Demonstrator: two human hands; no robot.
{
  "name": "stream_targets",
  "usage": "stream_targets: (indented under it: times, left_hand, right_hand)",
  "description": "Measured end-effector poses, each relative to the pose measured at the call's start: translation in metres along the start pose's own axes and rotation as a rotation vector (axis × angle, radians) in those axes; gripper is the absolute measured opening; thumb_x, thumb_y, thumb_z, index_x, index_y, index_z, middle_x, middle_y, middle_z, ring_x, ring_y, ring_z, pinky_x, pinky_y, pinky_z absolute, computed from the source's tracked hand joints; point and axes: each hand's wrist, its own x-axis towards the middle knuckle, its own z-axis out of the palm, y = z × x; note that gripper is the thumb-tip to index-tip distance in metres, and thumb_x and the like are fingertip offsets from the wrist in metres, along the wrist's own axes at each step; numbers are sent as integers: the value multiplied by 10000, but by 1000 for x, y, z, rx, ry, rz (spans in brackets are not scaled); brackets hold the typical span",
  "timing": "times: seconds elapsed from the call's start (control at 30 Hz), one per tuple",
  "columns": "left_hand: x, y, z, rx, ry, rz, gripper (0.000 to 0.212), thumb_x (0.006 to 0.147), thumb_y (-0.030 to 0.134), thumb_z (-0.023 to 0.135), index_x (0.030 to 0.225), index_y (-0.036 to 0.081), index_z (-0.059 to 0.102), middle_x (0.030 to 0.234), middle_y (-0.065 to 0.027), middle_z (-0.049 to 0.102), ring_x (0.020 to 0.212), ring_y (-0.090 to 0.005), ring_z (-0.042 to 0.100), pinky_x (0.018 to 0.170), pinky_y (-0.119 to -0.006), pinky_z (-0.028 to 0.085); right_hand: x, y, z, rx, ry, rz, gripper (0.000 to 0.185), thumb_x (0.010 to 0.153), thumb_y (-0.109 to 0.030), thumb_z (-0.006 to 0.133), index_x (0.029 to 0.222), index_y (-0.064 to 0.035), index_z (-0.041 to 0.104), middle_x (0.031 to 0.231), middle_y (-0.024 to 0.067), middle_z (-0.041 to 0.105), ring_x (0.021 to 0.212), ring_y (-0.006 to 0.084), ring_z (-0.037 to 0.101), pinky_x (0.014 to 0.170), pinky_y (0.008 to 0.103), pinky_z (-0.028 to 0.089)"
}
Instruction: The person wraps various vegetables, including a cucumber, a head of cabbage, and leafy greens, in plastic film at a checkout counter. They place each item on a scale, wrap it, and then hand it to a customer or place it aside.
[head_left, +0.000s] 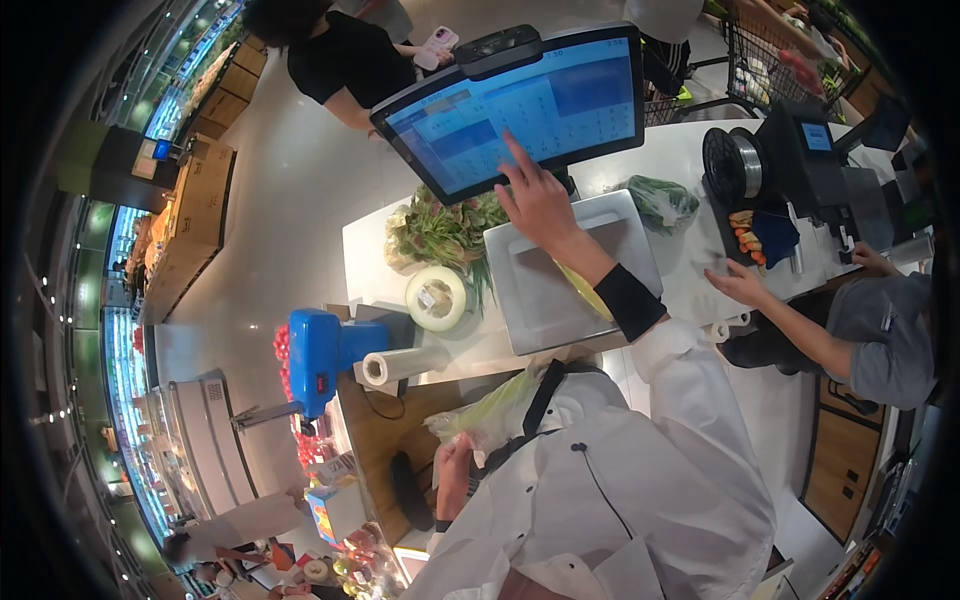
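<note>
My right hand (540, 199) reaches over the steel scale platter (525, 319), index finger extended at the lit touchscreen (457, 127); contact cannot be judged exactly. It holds nothing, and its fingers are spread. On the platter, a yellow-green item (581, 289) is partly hidden by my forearm. Low and close to my body, my left hand (454, 472) grips a clear plastic bag holding a long pale-green vegetable (491, 409). Left of the platter are a cut pale-green melon (435, 298) with a label and loose leafy greens (450, 229). Bagged greens (664, 202) lie beyond its right side.
A roll of plastic bags (401, 365) and a blue bench device (311, 360) stand at the counter's left. To the right are a co-worker's hand (739, 285), a spool (750, 165) and a printer-like machine (802, 142). A person with a phone (436, 49) stands behind the screen.
</note>
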Motion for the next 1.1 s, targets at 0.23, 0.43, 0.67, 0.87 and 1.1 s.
stream_targets:
  times: [0.23,0.43,0.67,0.87,1.1]
  left_hand:
    - [-7,11,11,8,51,-43,274,995,254,566,898,14,658,915,-35,668,840,-103,607,748,-252,463]
    - [1,3,3,11,38,-19,281,997,249,563,910,0,660,890,-39,665,811,-106,612,716,-257,469]
    - [0,5,4,22,27,-37,287,996,254,564,914,-6,655,881,-38,659,798,-110,609,710,-258,469]
    - [-2,3,17,-7,42,18,291,1003,255,550,976,-18,647,929,-44,658,843,-117,599,756,-273,458]
    - [10,1,20,-94,-54,-12,361,988,273,565,1101,-66,611,1083,-112,654,1007,-198,619,916,-341,468]
  right_hand:
    - [-36,-3,-3,70,-62,107,267,883,-182,625,1082,-17,558,1498,151,371,813,289,596,719,387,518]
    - [-21,13,2,35,6,62,282,868,-172,628,1079,2,563,1496,176,361,822,276,602,714,392,518]
    - [-46,-5,-32,189,19,202,233,877,-152,619,1067,-24,574,1390,155,461,821,289,602,726,401,511]
    - [-181,7,-86,302,129,667,136,926,-78,570,1057,-49,596,928,99,538,680,218,526,606,302,448]
    - [-334,54,-134,-8,67,1058,177,923,-113,581,1089,-61,611,937,96,535,660,212,529,612,315,456]
